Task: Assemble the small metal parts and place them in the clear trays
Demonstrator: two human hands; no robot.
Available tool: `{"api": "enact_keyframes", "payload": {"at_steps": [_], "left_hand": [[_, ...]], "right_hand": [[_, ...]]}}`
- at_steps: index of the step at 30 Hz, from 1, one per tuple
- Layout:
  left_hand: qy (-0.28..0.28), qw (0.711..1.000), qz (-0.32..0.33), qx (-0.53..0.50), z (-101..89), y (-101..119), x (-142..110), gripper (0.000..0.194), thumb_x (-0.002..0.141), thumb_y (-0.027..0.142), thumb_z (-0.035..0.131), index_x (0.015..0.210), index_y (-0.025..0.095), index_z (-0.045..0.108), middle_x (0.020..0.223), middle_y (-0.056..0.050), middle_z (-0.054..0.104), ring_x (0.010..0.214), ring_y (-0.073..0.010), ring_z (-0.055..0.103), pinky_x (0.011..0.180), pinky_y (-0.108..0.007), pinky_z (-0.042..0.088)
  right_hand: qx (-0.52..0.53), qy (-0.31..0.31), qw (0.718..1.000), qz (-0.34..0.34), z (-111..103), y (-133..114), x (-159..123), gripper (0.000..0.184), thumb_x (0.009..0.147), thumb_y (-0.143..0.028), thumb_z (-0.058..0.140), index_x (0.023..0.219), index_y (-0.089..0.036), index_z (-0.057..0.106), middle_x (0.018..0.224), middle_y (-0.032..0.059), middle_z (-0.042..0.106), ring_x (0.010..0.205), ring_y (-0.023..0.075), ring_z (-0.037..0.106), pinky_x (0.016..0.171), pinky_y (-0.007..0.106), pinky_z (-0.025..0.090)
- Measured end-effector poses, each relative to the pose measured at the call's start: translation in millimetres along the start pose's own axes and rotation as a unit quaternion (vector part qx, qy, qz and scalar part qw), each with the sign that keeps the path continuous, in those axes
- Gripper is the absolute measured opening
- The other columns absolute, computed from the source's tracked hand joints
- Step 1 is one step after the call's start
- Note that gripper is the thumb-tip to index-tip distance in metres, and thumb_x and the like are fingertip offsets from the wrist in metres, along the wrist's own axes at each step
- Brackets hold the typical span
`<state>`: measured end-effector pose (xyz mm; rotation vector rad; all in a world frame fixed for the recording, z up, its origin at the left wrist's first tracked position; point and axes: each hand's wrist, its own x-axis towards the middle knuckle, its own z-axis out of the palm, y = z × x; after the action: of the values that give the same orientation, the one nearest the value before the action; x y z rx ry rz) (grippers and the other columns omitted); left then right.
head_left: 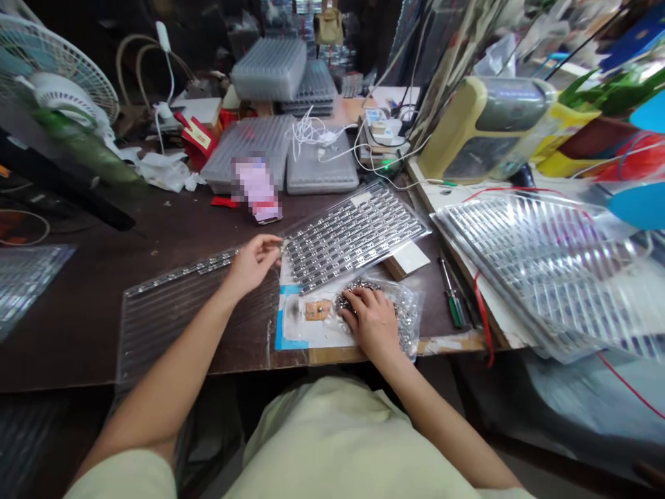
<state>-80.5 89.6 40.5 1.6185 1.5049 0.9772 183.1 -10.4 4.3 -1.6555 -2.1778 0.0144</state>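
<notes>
My left hand (253, 265) is closed, thumb and fingers pinched together at the left end of a clear plastic tray (358, 239) filled with rows of small metal parts. What lies between the fingertips is too small to make out. Over a clear bag of small loose metal parts (408, 308), my right hand (371, 320) rests with bent, parted fingers, the tips touching the pile. Between the hands, a small orange-brown block (318, 310) sits on a white sheet edged with blue tape (279, 329). Left of it lies another clear tray (171, 326), with metal parts along its far row.
A green-handled screwdriver (455, 305) and a small white-topped box (409, 260) lie at right. Stacked clear trays (540, 263) overhang the right edge. Behind are a phone (257, 187), closed plastic cases (322, 166) and white cables (312, 135). A fan (62, 76) stands at left.
</notes>
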Motion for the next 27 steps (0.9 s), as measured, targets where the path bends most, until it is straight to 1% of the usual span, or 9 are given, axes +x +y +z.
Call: {"api": "enact_keyframes", "payload": {"at_steps": [1, 3, 5, 7, 10, 14, 18, 22, 27], "left_hand": [[-0.040, 0.998, -0.020, -0.045, 3.4, 2.1, -16.6, 0.036, 0.082, 0.038, 0.057, 0.111, 0.018, 0.061, 0.086, -0.004, 0.067, 0.067, -0.0136, 0.064, 0.058, -0.023, 0.049], [-0.096, 0.991, -0.046, -0.078, 15.9, 4.7, -48.5, 0.033, 0.084, 0.038, 0.054, 0.108, 0.017, 0.062, 0.079, -0.003, 0.065, 0.065, -0.0127, 0.062, 0.057, -0.023, 0.050], [-0.099, 0.993, -0.035, -0.058, 32.8, 4.5, -73.1, 0.028, 0.082, 0.035, 0.058, 0.102, 0.018, 0.065, 0.079, -0.003, 0.066, 0.063, -0.0123, 0.061, 0.057, -0.023, 0.050], [-0.060, 0.998, 0.001, 0.002, 49.1, 2.7, -87.1, 0.022, 0.080, 0.030, 0.061, 0.098, 0.019, 0.068, 0.084, -0.004, 0.068, 0.066, -0.0130, 0.061, 0.060, -0.024, 0.051], [-0.007, 0.995, 0.061, 0.077, 64.7, 0.5, -92.7, 0.014, 0.080, 0.027, 0.064, 0.090, 0.020, 0.070, 0.088, -0.004, 0.069, 0.066, -0.0131, 0.061, 0.062, -0.025, 0.051], [-0.006, 0.990, 0.109, 0.090, 69.5, -0.4, -91.5, 0.012, 0.081, 0.026, 0.064, 0.089, 0.021, 0.072, 0.091, -0.005, 0.069, 0.074, -0.0147, 0.063, 0.067, -0.026, 0.052], [-0.019, 0.988, 0.124, 0.089, 70.4, -2.2, -92.9, 0.013, 0.082, 0.025, 0.065, 0.091, 0.022, 0.073, 0.090, -0.004, 0.068, 0.081, -0.0156, 0.064, 0.072, -0.027, 0.051], [-0.015, 0.986, 0.130, 0.104, 73.3, -4.8, -93.9, 0.013, 0.081, 0.025, 0.066, 0.091, 0.022, 0.073, 0.089, -0.004, 0.068, 0.079, -0.0157, 0.063, 0.072, -0.028, 0.050], [-0.014, 0.983, 0.141, 0.118, 74.4, -5.3, -94.3, 0.013, 0.081, 0.027, 0.066, 0.091, 0.023, 0.074, 0.087, -0.004, 0.067, 0.080, -0.0167, 0.063, 0.073, -0.029, 0.050]], "right_hand": [[0.010, 0.003, 1.000, 0.002, 2.4, 0.8, 0.4, 0.022, 0.087, -0.034, 0.060, 0.103, -0.021, 0.067, 0.099, 0.0055, 0.066, 0.088, 0.0209, 0.050, 0.072, 0.032, 0.035], [0.036, 0.015, 0.999, 0.008, 7.4, 1.3, 1.5, 0.016, 0.090, -0.030, 0.056, 0.093, -0.021, 0.068, 0.091, 0.0046, 0.065, 0.084, 0.0189, 0.051, 0.072, 0.031, 0.036], [0.063, 0.034, 0.997, 0.009, 10.9, 1.5, 2.0, 0.016, 0.091, -0.029, 0.055, 0.089, -0.021, 0.069, 0.089, 0.0043, 0.065, 0.082, 0.0181, 0.051, 0.072, 0.031, 0.037], [0.090, 0.059, 0.994, 0.010, 12.0, 2.0, 1.5, 0.017, 0.091, -0.030, 0.055, 0.089, -0.022, 0.069, 0.092, 0.0046, 0.065, 0.083, 0.0180, 0.051, 0.074, 0.031, 0.039], [0.120, 0.091, 0.988, 0.021, 11.0, 3.2, -0.7, 0.019, 0.092, -0.029, 0.052, 0.091, -0.022, 0.069, 0.095, 0.0060, 0.065, 0.086, 0.0186, 0.052, 0.078, 0.032, 0.042], [0.146, 0.100, 0.984, 0.024, 10.9, 4.0, -2.6, 0.020, 0.093, -0.023, 0.048, 0.097, -0.020, 0.067, 0.093, 0.0057, 0.066, 0.087, 0.0189, 0.055, 0.080, 0.033, 0.044], [0.152, 0.108, 0.982, 0.006, 13.0, 4.4, -2.5, 0.024, 0.094, -0.019, 0.043, 0.104, -0.020, 0.065, 0.097, 0.0059, 0.068, 0.089, 0.0189, 0.057, 0.082, 0.032, 0.045], [0.162, 0.098, 0.982, -0.010, 13.2, 3.9, -2.1, 0.021, 0.094, -0.021, 0.045, 0.100, -0.020, 0.066, 0.095, 0.0049, 0.069, 0.087, 0.0184, 0.058, 0.080, 0.031, 0.045], [0.175, 0.092, 0.980, 0.001, 12.2, 3.7, -2.6, 0.021, 0.095, -0.023, 0.045, 0.099, -0.020, 0.066, 0.092, 0.0049, 0.069, 0.085, 0.0176, 0.058, 0.079, 0.031, 0.045]]}}
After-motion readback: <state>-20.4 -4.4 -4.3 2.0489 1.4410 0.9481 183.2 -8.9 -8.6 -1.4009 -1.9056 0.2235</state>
